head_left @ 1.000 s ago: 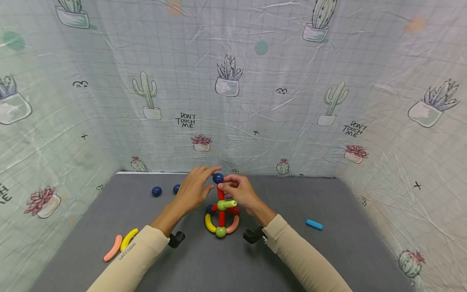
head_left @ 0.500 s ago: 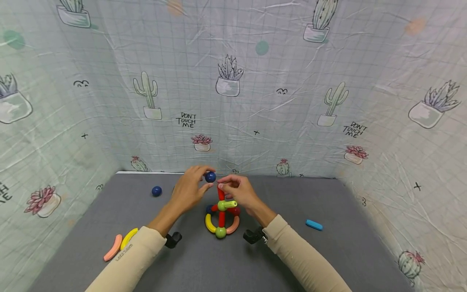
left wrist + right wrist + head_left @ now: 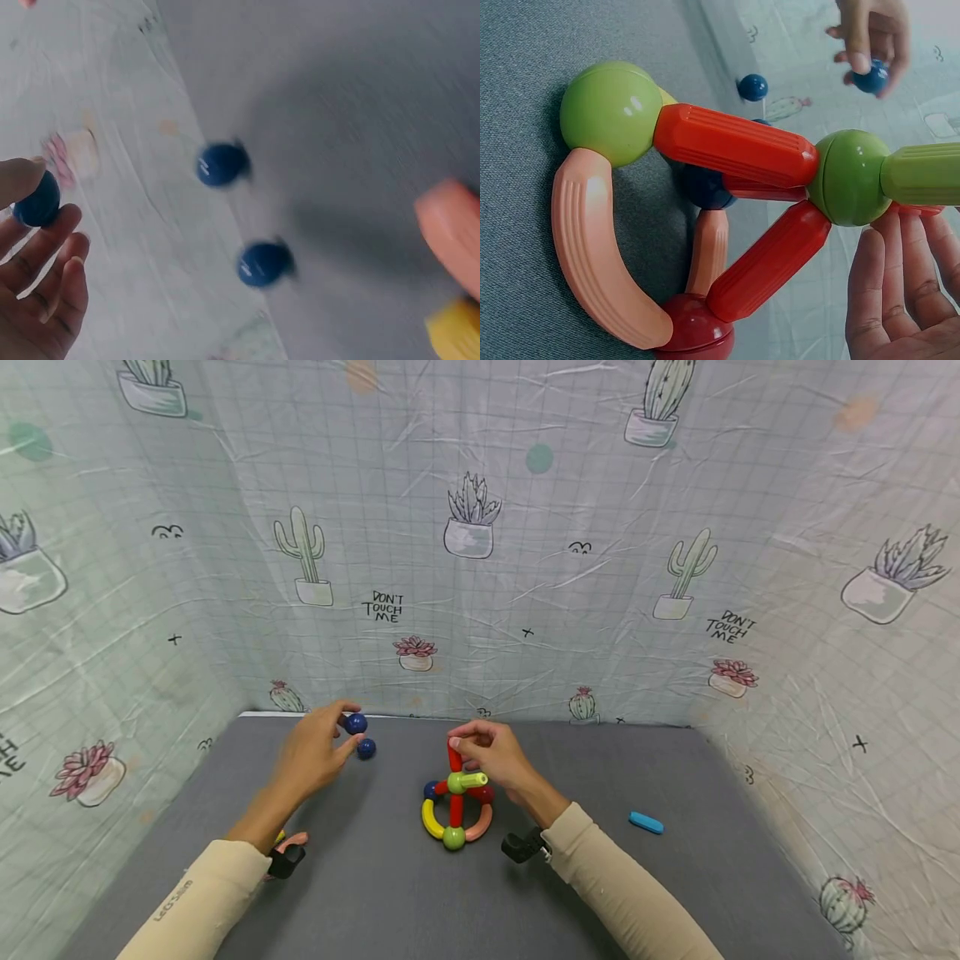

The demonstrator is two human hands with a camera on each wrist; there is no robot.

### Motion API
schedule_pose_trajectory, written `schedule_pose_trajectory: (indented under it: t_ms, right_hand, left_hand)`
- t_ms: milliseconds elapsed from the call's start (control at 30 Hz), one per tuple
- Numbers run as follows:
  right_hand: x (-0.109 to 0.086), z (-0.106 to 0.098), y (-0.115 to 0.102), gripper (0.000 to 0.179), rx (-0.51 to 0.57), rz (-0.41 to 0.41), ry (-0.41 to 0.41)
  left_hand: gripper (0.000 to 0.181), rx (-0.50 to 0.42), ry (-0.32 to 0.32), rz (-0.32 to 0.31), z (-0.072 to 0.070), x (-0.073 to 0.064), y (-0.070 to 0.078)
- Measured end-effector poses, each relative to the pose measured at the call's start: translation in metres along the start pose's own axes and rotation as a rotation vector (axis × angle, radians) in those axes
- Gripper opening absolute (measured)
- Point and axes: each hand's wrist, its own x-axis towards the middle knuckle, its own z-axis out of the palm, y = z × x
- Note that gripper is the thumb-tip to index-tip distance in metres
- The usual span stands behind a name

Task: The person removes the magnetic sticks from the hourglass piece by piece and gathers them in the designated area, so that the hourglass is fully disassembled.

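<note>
Head view: how far along?
"The frame (image 3: pixel 456 810) stands joined on the table (image 3: pixel 585 777); my right hand (image 3: pixel 493 756) pinches its upper red rod (image 3: pixel 455 762). My left hand (image 3: pixel 313 756) pinches a blue ball (image 3: pixel 356 723), well apart."
"What remains?"
"That rod's top, I'd judge: no ball shows there. Two more balls (image 3: pixel 223 165) and a blue stick (image 3: pixel 646 822) lie loose."

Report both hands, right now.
Left hand: holding a blue ball.
Right hand: pinching the top red rod.

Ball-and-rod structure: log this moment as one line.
left hand: holds blue ball, apart from structure | right hand: pinches topmost red rod | structure: stands on table | blue rod: lies right of structure
</note>
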Motion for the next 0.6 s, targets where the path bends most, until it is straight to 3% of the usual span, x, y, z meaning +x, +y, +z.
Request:
schedule_pose_trajectory:
  t_ms: [367, 600]
  right_hand:
    - [-0.004, -0.002, 0.001, 0.022, 0.024, 0.021, -0.004]
    - [-0.005, -0.004, 0.003, 0.023, 0.021, 0.02, -0.005]
  left_hand:
    - [0.043, 0.019, -0.132, -0.177, -0.012, -0.01, -0.065]
    - [0.042, -0.007, -0.217, -0.299, -0.013, -0.009, -0.094]
